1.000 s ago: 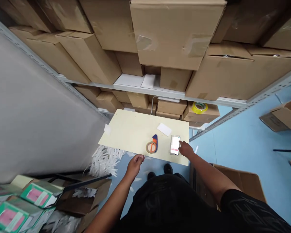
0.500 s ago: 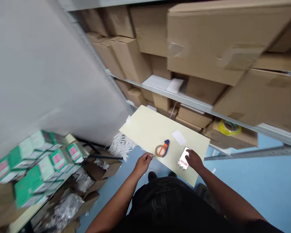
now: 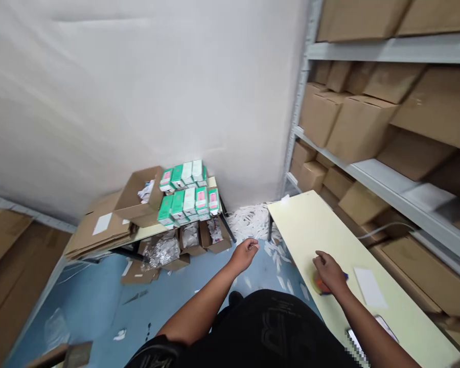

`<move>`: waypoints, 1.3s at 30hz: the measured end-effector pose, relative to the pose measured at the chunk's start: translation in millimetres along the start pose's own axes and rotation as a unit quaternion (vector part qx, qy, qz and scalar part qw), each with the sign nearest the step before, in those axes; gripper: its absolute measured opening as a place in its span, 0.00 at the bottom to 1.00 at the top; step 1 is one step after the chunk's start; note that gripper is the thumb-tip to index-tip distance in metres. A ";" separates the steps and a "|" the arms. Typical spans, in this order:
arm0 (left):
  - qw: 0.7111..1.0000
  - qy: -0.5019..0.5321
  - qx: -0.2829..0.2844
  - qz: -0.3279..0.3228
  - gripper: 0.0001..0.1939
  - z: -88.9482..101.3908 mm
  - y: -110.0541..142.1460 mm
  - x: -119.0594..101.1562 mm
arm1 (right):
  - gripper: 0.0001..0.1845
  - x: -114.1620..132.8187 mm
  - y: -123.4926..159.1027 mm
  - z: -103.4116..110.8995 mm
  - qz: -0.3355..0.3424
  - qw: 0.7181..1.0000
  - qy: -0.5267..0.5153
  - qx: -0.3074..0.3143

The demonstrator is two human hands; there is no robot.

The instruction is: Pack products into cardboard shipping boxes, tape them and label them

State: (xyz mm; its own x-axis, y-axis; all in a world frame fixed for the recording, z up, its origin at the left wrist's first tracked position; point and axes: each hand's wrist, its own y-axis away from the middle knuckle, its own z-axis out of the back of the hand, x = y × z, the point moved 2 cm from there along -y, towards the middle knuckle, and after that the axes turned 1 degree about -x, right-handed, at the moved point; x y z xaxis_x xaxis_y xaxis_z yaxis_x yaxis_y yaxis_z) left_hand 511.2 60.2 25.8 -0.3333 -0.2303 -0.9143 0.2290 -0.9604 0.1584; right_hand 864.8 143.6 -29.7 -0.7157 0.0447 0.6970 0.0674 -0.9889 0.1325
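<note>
My left hand (image 3: pixel 244 255) is over the floor, left of the pale yellow table (image 3: pixel 304 217), its fingers curled together. Whatever lies inside them, if anything, is hidden. Above the table's near side hovers my right hand (image 3: pixel 330 271), fingers loosely bent and a little apart, with no held thing visible. Partly covered beneath it are a roll of tape (image 3: pixel 315 281) and an orange and blue tape cutter (image 3: pixel 324 287). A white card (image 3: pixel 370 288) lies to their right. The phone (image 3: pixel 386 328) is on the table, partly behind my right forearm.
Shelves of cardboard boxes (image 3: pixel 362 125) line the right side. Against the wall, another table bears green and white boxes (image 3: pixel 189 200), an open carton (image 3: pixel 138 197) and flattened cardboard (image 3: pixel 99 225). Paper strips (image 3: pixel 249 223) litter the floor between the tables.
The view has swung left, bringing more of the wall and the far table into sight. My right hand has left the phone and moved over to the tape and cutter.
</note>
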 end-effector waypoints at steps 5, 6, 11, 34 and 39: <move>0.998 0.028 -0.052 0.017 0.20 99.3 -11.7 46.6 | 0.30 79.9 -32.6 -62.4 0.018 0.999 -0.018 0.023; 0.997 0.032 -0.062 0.022 0.20 118.5 -12.5 54.6 | 0.30 96.2 -37.1 -77.3 0.023 0.999 -0.022 0.029; 0.992 0.038 -0.105 0.052 0.20 204.5 -9.8 83.3 | 0.30 176.2 -53.2 -150.1 0.064 0.994 -0.019 0.089; 0.943 -0.005 -0.245 0.224 0.20 337.1 -168.3 137.4 | 0.23 415.4 -227.9 -417.4 0.004 0.905 -0.086 0.417; 0.941 -0.024 -0.229 0.248 0.21 331.1 -195.4 137.0 | 0.22 422.9 -238.6 -461.3 -0.035 0.870 -0.112 0.479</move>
State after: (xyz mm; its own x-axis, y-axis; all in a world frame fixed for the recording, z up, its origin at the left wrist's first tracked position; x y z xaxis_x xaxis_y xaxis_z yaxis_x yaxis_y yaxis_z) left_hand 117.9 164.5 -7.0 -0.1193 -0.6495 -0.7509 0.7333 -0.5676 0.3744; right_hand 225.3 333.1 -91.6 -0.5956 0.2316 0.7692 0.6541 -0.4160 0.6318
